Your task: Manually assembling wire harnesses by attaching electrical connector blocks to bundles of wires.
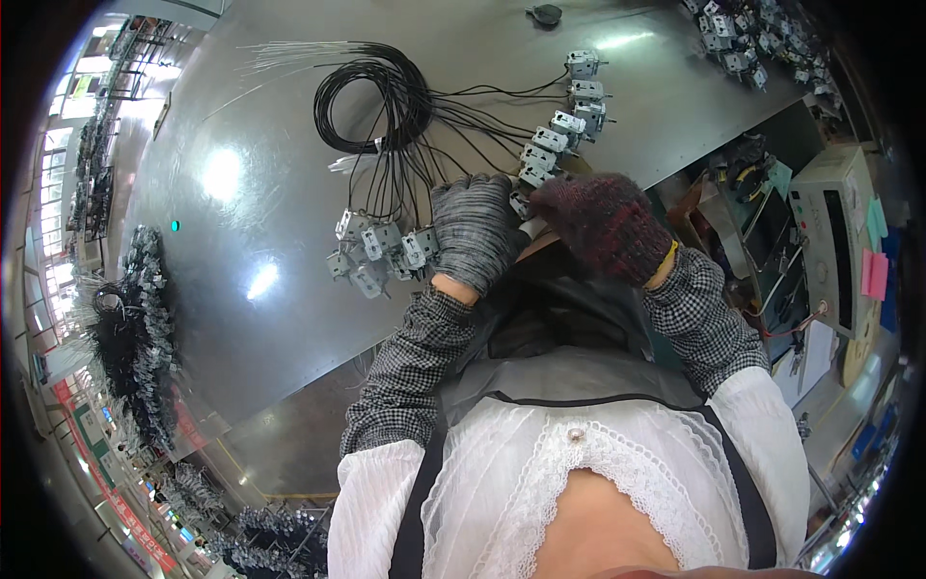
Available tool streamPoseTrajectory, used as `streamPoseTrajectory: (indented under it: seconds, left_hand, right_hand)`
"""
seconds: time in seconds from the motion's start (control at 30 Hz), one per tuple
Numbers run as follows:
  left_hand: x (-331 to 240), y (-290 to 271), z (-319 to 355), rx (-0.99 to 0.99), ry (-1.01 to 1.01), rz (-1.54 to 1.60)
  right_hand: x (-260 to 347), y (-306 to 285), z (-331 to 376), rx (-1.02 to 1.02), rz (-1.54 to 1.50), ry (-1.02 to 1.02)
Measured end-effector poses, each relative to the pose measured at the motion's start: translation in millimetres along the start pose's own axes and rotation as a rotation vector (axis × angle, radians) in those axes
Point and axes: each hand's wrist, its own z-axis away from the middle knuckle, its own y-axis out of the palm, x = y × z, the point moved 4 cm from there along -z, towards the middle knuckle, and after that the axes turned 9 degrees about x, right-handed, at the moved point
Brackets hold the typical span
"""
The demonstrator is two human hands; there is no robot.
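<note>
My left hand (473,230), in a grey striped knit glove, is closed at the front edge of the metal table. What its fingers grip is hidden beneath them. Close by on the right, my right hand (610,228) wears a dark red knit glove and is smeared by motion, its fingers not readable. A small metal part (521,205) shows between the two hands. Beyond them a row of metal lock-like units (566,125) runs away from me, with black cables attached. More such units (382,241) lie in a cluster left of my left hand.
A coil of black cables (374,96) with bare wire ends lies on the metal table (241,125). Further units (752,39) are heaped at the far right. Right of the table stand an open box of tools (748,179) and a beige machine (834,241). Cable bundles (135,347) hang at left.
</note>
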Motion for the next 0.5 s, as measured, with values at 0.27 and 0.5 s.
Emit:
streamPoseTrajectory:
  seconds: [0.27,0.5]
  left_hand:
    - [3,3,3,-0.021,0.01,0.009]
    - [11,-18,49,-0.191,0.001,-0.001]
  right_hand:
    - [-3,3,4,-0.007,-0.17,0.034]
    - [-2,12,18,-0.115,-0.399,-0.036]
